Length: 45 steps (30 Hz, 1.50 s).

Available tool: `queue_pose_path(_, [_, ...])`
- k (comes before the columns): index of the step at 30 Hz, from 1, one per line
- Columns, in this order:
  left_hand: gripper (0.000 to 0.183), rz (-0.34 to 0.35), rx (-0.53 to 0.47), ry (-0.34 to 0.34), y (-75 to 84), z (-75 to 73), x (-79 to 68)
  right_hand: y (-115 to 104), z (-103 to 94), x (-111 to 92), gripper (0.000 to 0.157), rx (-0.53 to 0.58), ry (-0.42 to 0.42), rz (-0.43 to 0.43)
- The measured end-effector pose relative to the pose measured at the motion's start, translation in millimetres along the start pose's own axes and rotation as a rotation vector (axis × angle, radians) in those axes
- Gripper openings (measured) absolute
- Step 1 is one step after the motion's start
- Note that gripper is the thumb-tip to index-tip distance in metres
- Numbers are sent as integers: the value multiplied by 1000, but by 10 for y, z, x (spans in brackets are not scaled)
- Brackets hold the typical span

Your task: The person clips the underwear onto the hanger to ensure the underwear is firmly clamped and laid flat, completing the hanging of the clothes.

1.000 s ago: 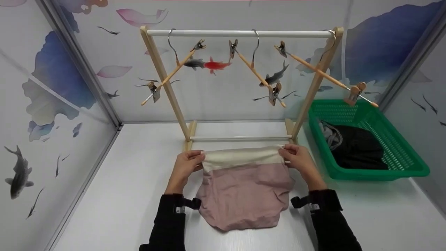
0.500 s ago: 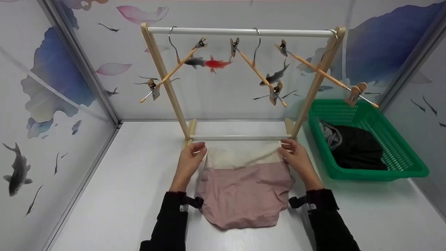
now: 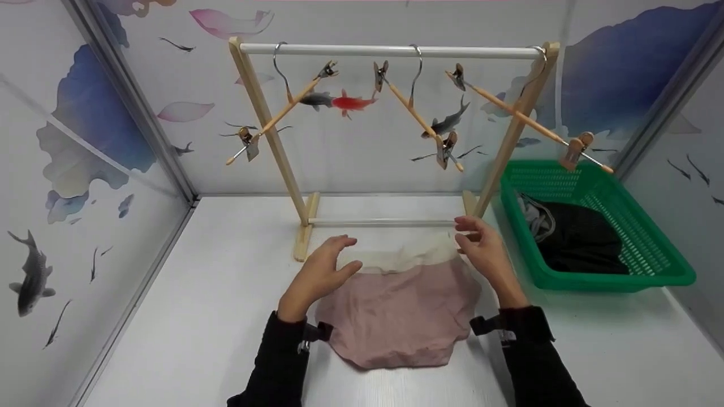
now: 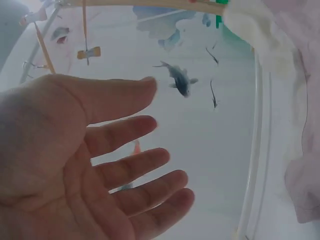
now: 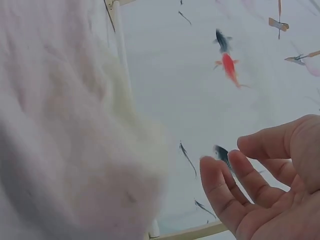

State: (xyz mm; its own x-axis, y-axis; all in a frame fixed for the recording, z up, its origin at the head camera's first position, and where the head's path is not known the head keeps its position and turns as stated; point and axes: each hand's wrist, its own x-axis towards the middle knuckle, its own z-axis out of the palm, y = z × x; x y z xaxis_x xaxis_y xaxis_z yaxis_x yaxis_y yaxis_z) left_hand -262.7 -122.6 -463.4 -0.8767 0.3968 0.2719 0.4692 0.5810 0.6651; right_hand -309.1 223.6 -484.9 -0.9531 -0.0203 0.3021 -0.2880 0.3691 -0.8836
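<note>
A pink cloth garment (image 3: 401, 322) with a wide cream band (image 3: 380, 261) lies flat on the white table, band toward the rack. My left hand (image 3: 319, 274) is over its left upper corner, thumb and fingers spread. The left wrist view shows that hand (image 4: 110, 160) with nothing in its grasp. At the band's right end is my right hand (image 3: 485, 249), its thumb and fingers parted. In the right wrist view the garment (image 5: 60, 110) fills the left side, while the right hand (image 5: 270, 185) holds nothing.
Behind the garment stands a wooden rack (image 3: 281, 164) with a white top bar (image 3: 339, 50). Three clip hangers (image 3: 416, 117) hang from it at slants. At the right, a green basket (image 3: 616, 282) contains dark clothing (image 3: 582, 237). Printed wall panels enclose the table.
Both hands have let go of the cream band. It now lies flat on the table, farther back than before. The left hand has spread and moved inward; the right has shifted slightly back.
</note>
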Motion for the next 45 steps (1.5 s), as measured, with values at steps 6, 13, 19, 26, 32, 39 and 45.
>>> queue_pose_path(6, [94,-138,95,-249,-27,121,-19,-111,-18,-98,38,-198,-210,-103])
queue_pose_path(13, [121,-197,100,-394,-54,290,2,-113,76,-196,73,-410,-627,-121])
queue_pose_path(19, [126,-236,143,-449,-136,420,2,69,170,-238,101,-499,-780,64])
queue_pose_path(26, [130,-253,329,-499,-179,467,-32,105,179,-290,113,-575,-815,215])
queue_pose_path(32, [136,-275,372,-542,-187,469,-34,39,210,-305,117,-687,-823,264])
queue_pose_path(39, [137,-215,310,-486,-302,451,-29,17,212,-314,117,-689,-821,248])
queue_pose_path(45, [137,-190,279,-476,-345,446,-32,35,209,-321,117,-681,-819,261])
